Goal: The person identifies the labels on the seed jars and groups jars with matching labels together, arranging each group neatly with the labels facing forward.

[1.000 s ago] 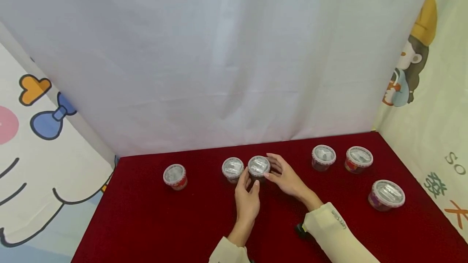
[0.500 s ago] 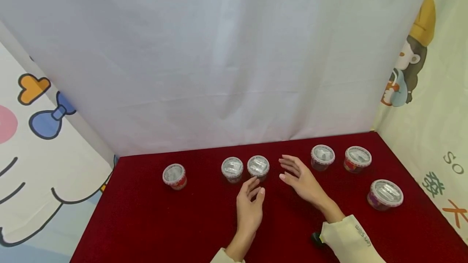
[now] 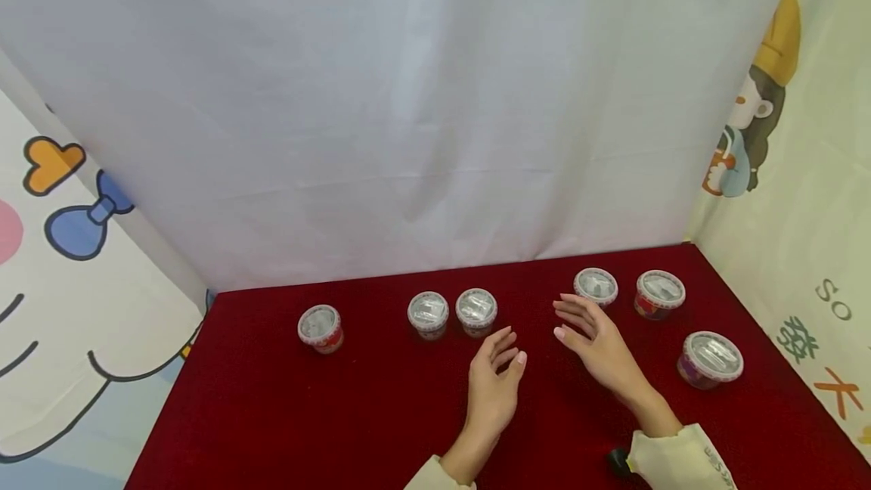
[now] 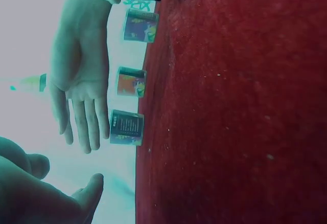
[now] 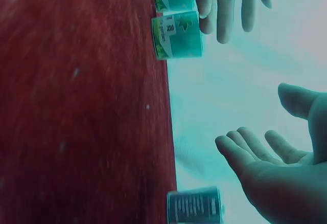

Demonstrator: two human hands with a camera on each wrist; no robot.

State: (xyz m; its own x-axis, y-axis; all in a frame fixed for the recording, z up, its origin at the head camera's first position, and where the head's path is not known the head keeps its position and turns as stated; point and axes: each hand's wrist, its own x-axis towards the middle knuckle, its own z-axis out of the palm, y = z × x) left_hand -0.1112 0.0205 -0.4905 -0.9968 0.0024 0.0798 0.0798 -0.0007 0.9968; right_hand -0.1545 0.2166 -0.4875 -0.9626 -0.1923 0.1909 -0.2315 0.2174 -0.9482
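My left hand [image 3: 493,390] hovers over the cloth just in front of two lidded round tubs: one tub [image 3: 428,312] and, right beside it, another tub [image 3: 476,308]. Its fingers are loosely bent and hold nothing. Relaxed and holding nothing, my right hand [image 3: 605,354] overlaps the lower part of a third tub [image 3: 595,286] in the head view. The right wrist view shows the middle pair as green tubs [image 5: 178,36] near the left fingers, and a dark tub [image 5: 195,206] below the right hand [image 5: 281,183].
A red tub [image 3: 321,329] stands alone at left on the dark red cloth [image 3: 272,407]. To the right are a red-purple tub [image 3: 660,295] and a wider purple tub [image 3: 711,359]. A white curtain [image 3: 381,134] hangs behind; printed cloths flank both sides.
Both hands have drawn back from the right one of the two middle tubs. They have moved right, the right hand farther, toward the right-hand tubs. The tubs keep their places.
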